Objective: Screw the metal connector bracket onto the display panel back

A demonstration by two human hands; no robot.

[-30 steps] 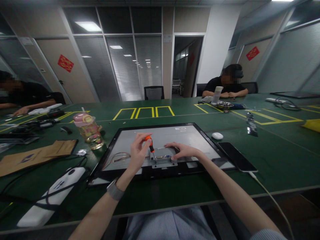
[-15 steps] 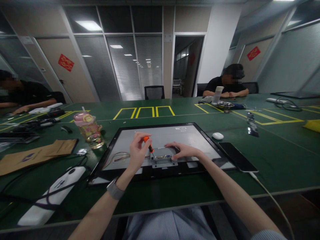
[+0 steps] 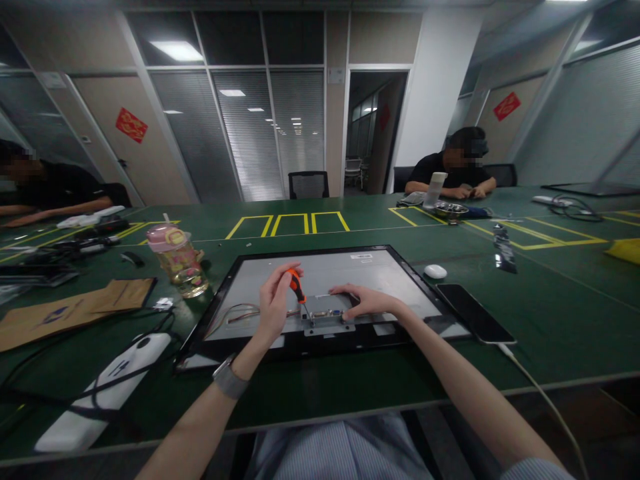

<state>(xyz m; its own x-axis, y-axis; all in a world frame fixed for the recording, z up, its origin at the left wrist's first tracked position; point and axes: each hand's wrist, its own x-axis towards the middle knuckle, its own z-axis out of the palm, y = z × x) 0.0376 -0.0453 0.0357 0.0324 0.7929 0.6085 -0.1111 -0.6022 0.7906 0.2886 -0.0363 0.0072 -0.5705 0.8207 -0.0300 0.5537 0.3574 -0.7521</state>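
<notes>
An orange-and-black screwdriver (image 3: 297,287) is in my left hand (image 3: 274,300), its fingers closed around the handle. It tilts, with the tip down at the left part of a metal bracket (image 3: 330,328) that carries a row of connectors. My right hand (image 3: 370,301) grips that bracket's right side, the thumb near the connectors and the fingers over the top; what lies under the palm is hidden. The bracket sits on the grey back of a black-framed display panel (image 3: 320,270), lying flat. Thin wires (image 3: 235,312) run along the panel to the left of my left hand.
Left of the panel stand a pink-lidded bottle (image 3: 177,260), a paper bag (image 3: 75,307) and a white power strip (image 3: 107,393) with black cables. A phone (image 3: 475,313) on a charging cable and a white case (image 3: 435,272) lie right. Two people sit across the green table (image 3: 280,393).
My left fingers have shifted around the screwdriver handle, which has turned and leans slightly more left. My right hand and the panel stay put.
</notes>
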